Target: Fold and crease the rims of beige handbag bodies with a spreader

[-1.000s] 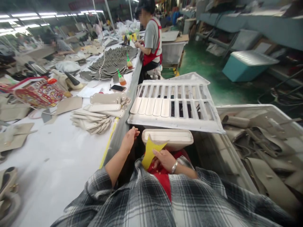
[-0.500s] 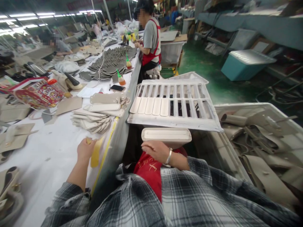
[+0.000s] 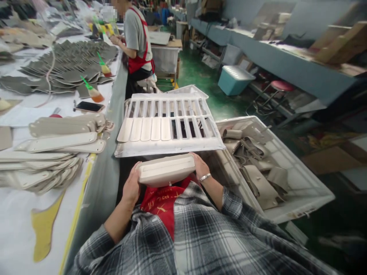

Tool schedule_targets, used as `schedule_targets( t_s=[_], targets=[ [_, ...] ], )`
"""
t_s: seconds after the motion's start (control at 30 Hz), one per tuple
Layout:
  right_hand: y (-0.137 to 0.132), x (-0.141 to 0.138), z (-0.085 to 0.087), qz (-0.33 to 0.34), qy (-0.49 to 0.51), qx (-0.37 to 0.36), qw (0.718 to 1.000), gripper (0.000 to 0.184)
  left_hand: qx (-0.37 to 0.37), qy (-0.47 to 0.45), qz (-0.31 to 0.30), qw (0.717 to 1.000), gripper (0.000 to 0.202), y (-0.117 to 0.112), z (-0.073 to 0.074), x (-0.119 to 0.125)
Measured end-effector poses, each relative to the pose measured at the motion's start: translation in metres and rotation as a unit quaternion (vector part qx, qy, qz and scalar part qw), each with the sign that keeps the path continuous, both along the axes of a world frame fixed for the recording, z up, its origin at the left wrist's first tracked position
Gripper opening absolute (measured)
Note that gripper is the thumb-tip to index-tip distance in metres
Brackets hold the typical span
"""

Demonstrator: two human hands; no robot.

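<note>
A cream boxy bag body (image 3: 168, 168) sits over my lap, its long flat face with a seam line turned up and slightly tilted. My left hand (image 3: 132, 185) is closed around its left end. On the opposite end, my right hand (image 3: 201, 168), with a silver bracelet at the wrist, grips the corner. The fingers behind and under the piece are partly hidden. A flat yellow curved piece (image 3: 44, 231) lies on the white table (image 3: 17, 225) to the left, apart from both hands.
Beyond the bag body is a slotted white rack (image 3: 169, 147) with several cream strips (image 3: 146, 129) on it. Stacked strap pieces (image 3: 57, 143), a phone (image 3: 89, 106) and glue bottles (image 3: 96, 95) are at left. A white bin (image 3: 298, 183) of leather parts stands right. A co-worker (image 3: 137, 42) sits ahead.
My left hand has let go of the yellow piece on the table and moved right onto the bag body. My right hand has shifted to its right end. The view has turned right.
</note>
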State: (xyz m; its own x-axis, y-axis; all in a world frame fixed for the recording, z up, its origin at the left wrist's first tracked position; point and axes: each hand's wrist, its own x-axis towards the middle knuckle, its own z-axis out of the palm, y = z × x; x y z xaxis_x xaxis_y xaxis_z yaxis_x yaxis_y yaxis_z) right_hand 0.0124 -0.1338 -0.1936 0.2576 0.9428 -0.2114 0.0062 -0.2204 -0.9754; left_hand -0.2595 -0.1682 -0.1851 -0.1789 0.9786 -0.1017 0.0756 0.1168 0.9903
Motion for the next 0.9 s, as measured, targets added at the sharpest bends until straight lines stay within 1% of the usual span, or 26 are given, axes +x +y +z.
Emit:
schedule_targets(
  t_s=[0.07,0.1,0.13,0.27,0.33,0.4,0.47,0.5,0.53,0.6,0.67,0.73,0.8,0.9],
  targets=[
    [0.000,-0.005,-0.004,0.000,0.028,0.010,1.000,0.040,-0.010,-0.067,-0.008,0.998,0.048,0.002,0.002,-0.001],
    [0.001,-0.005,-0.004,0.009,0.041,0.013,0.999,0.039,-0.012,-0.078,-0.008,0.997,0.048,0.003,0.003,-0.003],
    [0.003,-0.004,-0.004,0.020,0.045,0.017,0.999,0.038,-0.011,-0.070,-0.006,0.997,0.047,0.004,0.004,-0.005],
    [0.014,0.006,-0.002,0.047,-0.017,0.031,0.998,0.033,0.021,0.049,0.002,0.999,0.043,0.011,0.005,-0.007],
    [0.016,0.007,0.000,0.049,-0.020,0.026,0.998,0.032,0.042,0.106,-0.007,0.993,0.042,0.012,0.006,-0.008],
    [0.013,0.007,0.001,0.056,0.037,-0.006,0.998,0.035,0.047,0.152,-0.019,0.987,0.042,0.011,0.009,-0.011],
    [0.007,0.005,0.001,0.053,0.113,-0.052,0.991,0.044,0.050,0.214,-0.030,0.975,0.045,0.009,0.013,-0.014],
    [0.005,0.004,0.000,0.046,0.142,-0.066,0.987,0.049,0.060,0.259,-0.040,0.963,0.046,0.008,0.015,-0.014],
    [0.003,0.002,0.000,0.038,0.151,-0.065,0.986,0.053,0.078,0.311,-0.057,0.946,0.048,0.009,0.019,-0.012],
    [0.003,0.000,0.001,0.029,0.135,-0.029,0.990,0.056,0.123,0.410,-0.119,0.896,0.056,0.012,0.027,-0.001],
    [0.008,-0.004,0.005,0.034,0.103,0.014,0.994,0.055,0.150,0.478,-0.208,0.840,0.072,0.021,0.037,0.020],
    [0.014,-0.010,0.012,0.040,0.073,0.029,0.996,0.056,0.152,0.510,-0.286,0.797,0.086,0.033,0.047,0.049],
    [0.020,-0.016,0.019,0.036,0.036,0.028,0.998,0.058,0.142,0.527,-0.331,0.770,0.090,0.046,0.055,0.079],
    [0.024,-0.021,0.022,0.006,-0.024,0.018,1.000,0.058,0.127,0.531,-0.363,0.755,0.079,0.062,0.061,0.112]
  ],
)
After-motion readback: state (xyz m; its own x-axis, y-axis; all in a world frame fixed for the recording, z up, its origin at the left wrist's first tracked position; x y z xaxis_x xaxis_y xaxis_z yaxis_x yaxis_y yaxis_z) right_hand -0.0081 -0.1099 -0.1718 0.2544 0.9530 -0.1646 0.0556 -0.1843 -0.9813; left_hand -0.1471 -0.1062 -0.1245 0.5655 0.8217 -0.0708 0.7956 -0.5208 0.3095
